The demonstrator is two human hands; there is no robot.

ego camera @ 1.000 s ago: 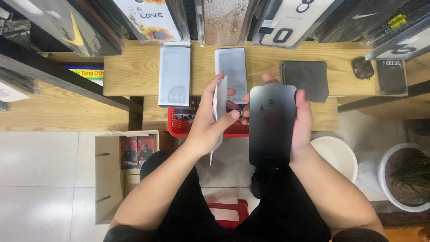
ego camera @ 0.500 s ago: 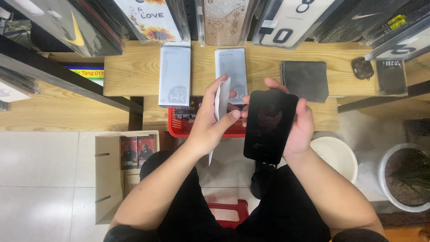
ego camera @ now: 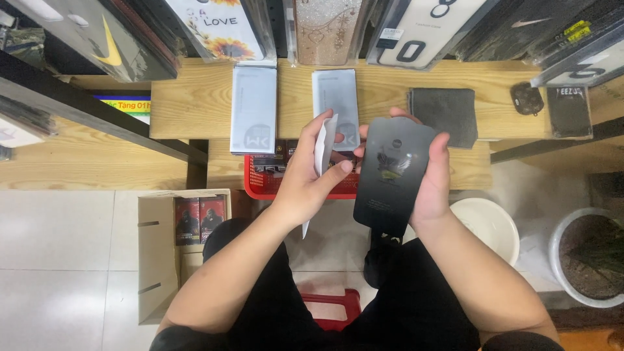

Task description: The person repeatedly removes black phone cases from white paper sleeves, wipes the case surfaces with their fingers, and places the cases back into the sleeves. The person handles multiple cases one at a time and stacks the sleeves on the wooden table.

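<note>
The left hand point(ego camera: 305, 185) is pinching a thin white sleeve point(ego camera: 322, 153) edge-on; the right hand point(ego camera: 432, 179) is gripping a black packet point(ego camera: 392, 174), both hovering beyond the wooden shelf point(ego camera: 195, 97) edge.

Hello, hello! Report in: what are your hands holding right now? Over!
Left hand pinches a thin white sheet. Right hand holds a flat black packet upright. Both over the wooden shelf; nothing between them.
</note>
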